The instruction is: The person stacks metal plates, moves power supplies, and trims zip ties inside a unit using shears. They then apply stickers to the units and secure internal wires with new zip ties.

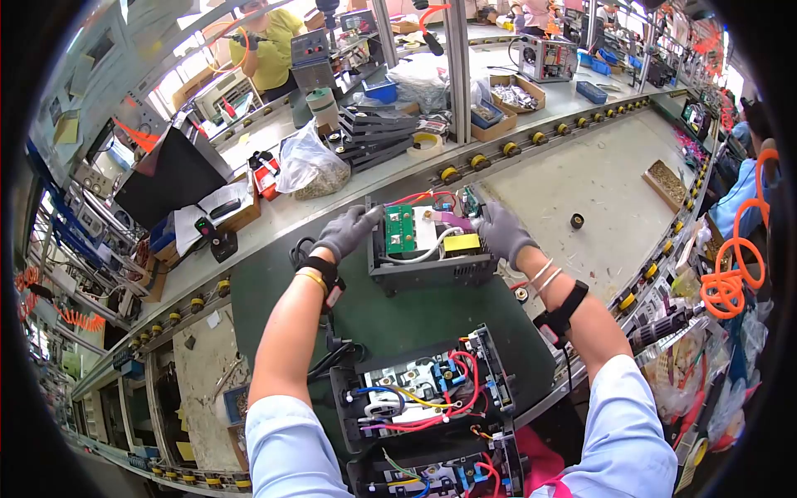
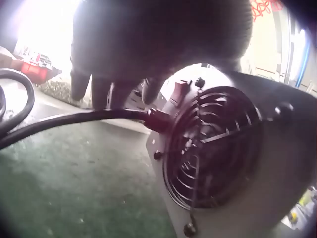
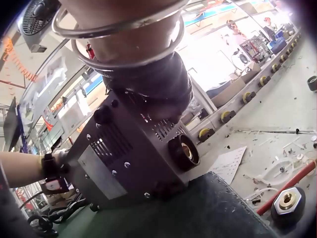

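Observation:
An uncovered inverter welder (image 1: pixel 432 270) in a dark metal case sits on the green mat (image 1: pixel 290 286). Inside show a green circuit board (image 1: pixel 400 230), a yellow block (image 1: pixel 462 243) and coloured wires. My gloved left hand (image 1: pixel 347 232) grips its left end, fingers over the upper edge. Below that hand, the left wrist view shows a fan grille (image 2: pixel 213 144) and a black power cord (image 2: pixel 89 118) plugged in beside it. At the opposite end my gloved right hand (image 1: pixel 504 232) holds the case, above a round brass-centred socket (image 3: pixel 184 151). The right palm is hidden.
Two more uncovered welders, one upper (image 1: pixel 423 386) and one lower (image 1: pixel 440 477), stand close to my body. Beyond the mat runs a roller conveyor rail (image 1: pixel 508 149). Left of it are a bag of small parts (image 1: pixel 311 170) and a black monitor (image 1: pixel 170 178). An orange coiled hose (image 1: pixel 735 274) hangs at right.

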Tool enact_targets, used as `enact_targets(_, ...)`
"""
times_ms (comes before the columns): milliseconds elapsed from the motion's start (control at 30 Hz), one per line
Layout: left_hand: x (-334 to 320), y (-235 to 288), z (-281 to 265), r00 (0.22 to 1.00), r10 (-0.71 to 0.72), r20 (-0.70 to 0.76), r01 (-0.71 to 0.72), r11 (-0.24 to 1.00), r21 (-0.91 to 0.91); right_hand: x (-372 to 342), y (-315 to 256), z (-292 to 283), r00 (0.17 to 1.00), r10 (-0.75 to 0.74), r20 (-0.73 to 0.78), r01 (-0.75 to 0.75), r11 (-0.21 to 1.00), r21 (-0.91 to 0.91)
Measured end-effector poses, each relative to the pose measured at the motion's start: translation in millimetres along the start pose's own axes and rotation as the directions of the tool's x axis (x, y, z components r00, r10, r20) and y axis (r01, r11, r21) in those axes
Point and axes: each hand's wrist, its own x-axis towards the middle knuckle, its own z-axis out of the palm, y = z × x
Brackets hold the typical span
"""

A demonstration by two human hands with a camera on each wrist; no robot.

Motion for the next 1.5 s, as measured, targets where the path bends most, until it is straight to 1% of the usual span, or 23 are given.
enact_targets(100, -7.7, -10.9, -9.4, 0.993, 0.049, 0.107, -0.04, 0.995, -0.087, -26.9, -17.1, -12.3, 1.0, -0.02, -0.023, 0.022, 0.999, 0.049)
enact_targets(167, -18.9, -17.9, -13.5, 0.978, 0.198, 0.062, -0.178, 0.954, -0.239, -34.9, -9.7, -6.2, 0.957, -0.244, -0.157, 0.258, 0.963, 0.075)
enact_targets(233, -61.9, -7.8, -15.9, 0.954, 0.243, -0.177, -0.28, 0.93, -0.236, -32.8, 0.6, 8.7, 0.815, -0.481, -0.324, 0.506, 0.862, -0.008)
enact_targets(267, -72.1, -15.0, -13.2, 0.889, 0.33, -0.317, -0.399, 0.898, -0.183, -35.8, 1.9, 11.8, 0.849, -0.472, -0.239, 0.511, 0.849, 0.137)
enact_targets(300, -94.3, -3.7, -17.0, 0.812, 0.396, -0.429, -0.412, 0.909, 0.061, -36.4, 1.5, 19.0, 0.84, -0.485, -0.244, 0.53, 0.83, 0.173)
enact_targets(367, -126.2, -1.1, -23.2, 0.574, 0.639, -0.512, -0.482, 0.769, 0.419, -37.0, 2.1, 42.1, 0.826, -0.507, -0.247, 0.559, 0.792, 0.245)
enact_targets(400, -148.4, 6.2, -23.5, 0.597, 0.603, -0.529, -0.394, 0.795, 0.462, -32.9, 2.0, 55.3, 0.812, -0.53, -0.246, 0.581, 0.778, 0.241)
enact_targets(500, -184.5, -6.9, -7.6, 0.669, 0.53, -0.521, -0.192, 0.801, 0.567, -24.8, -11.1, 62.7, 0.772, -0.632, -0.07, 0.624, 0.732, 0.275)
enact_targets(533, -195.8, -11.4, -8.5, 0.843, 0.352, -0.407, -0.1, 0.846, 0.524, -29.4, -14.1, 59.5, 0.768, -0.641, -0.014, 0.64, 0.765, 0.07)
enact_targets(633, -207.0, 4.2, -23.0, 0.677, 0.623, -0.391, -0.231, 0.685, 0.692, -43.4, -33.1, 34.2, 0.576, -0.792, -0.202, 0.756, 0.61, -0.237)
enact_targets(667, -207.9, 19.6, -28.8, 0.621, 0.657, -0.428, -0.265, 0.69, 0.673, -51.2, -45.0, 27.0, 0.571, -0.783, -0.247, 0.763, 0.617, -0.193)
enact_targets(767, -186.6, 37.5, -34.6, 0.701, 0.616, -0.36, -0.344, 0.734, 0.585, -65.3, -82.9, 7.7, 0.504, -0.851, -0.146, 0.745, 0.514, -0.425)
enact_targets(800, -176.1, 38.1, -30.9, 0.687, 0.634, -0.355, -0.365, 0.723, 0.586, -58.4, -85.9, 14.2, 0.475, -0.867, -0.148, 0.718, 0.48, -0.504)
enact_targets(900, -151.6, 36.4, -22.9, 0.79, 0.517, -0.328, -0.226, 0.744, 0.628, -48.9, -104.4, 14.9, 0.717, -0.694, 0.062, 0.614, 0.587, -0.529)
enact_targets(933, -151.6, 37.4, -20.4, 0.729, 0.588, -0.351, -0.199, 0.672, 0.713, -45.1, -102.2, 19.7, 0.627, -0.778, -0.039, 0.628, 0.535, -0.565)
enact_targets(1033, -162.8, 41.5, -15.0, 0.73, 0.569, -0.38, -0.11, 0.645, 0.756, -37.6, -103.5, 23.2, 0.664, -0.747, -0.028, 0.625, 0.577, -0.526)
enact_targets(1133, -171.1, 35.7, -8.7, 0.74, 0.549, -0.389, -0.108, 0.667, 0.737, -31.4, -111.2, 34.0, 0.691, -0.716, -0.1, 0.544, 0.607, -0.579)
enact_targets(1200, -175.8, 32.8, -8.8, 0.703, 0.587, -0.4, -0.143, 0.668, 0.73, -30.0, -115.0, 38.8, 0.739, -0.666, -0.103, 0.483, 0.63, -0.608)
enact_targets(1233, -178.6, 31.8, -8.2, 0.683, 0.604, -0.41, -0.158, 0.671, 0.724, -34.1, -113.2, 37.5, 0.738, -0.669, -0.087, 0.511, 0.639, -0.575)
enact_targets(1300, -182.4, 39.9, -4.7, 0.752, 0.51, -0.418, -0.045, 0.671, 0.74, -44.7, -110.1, 27.0, 0.729, -0.682, -0.058, 0.561, 0.644, -0.521)
enact_targets(1333, -183.4, 43.1, -2.0, 0.782, 0.46, -0.421, 0.007, 0.668, 0.744, -51.8, -111.0, 27.0, 0.701, -0.704, -0.108, 0.566, 0.643, -0.517)
enact_targets(1433, -177.8, 28.7, 4.9, 0.729, 0.445, -0.52, -0.072, 0.806, 0.588, -63.3, -117.1, 25.2, 0.699, -0.707, -0.107, 0.547, 0.625, -0.557)
enact_targets(1500, -178.5, 24.1, 3.7, 0.714, 0.452, -0.535, -0.174, 0.854, 0.489, -66.1, -126.7, 18.2, 0.804, -0.593, 0.047, 0.52, 0.661, -0.541)
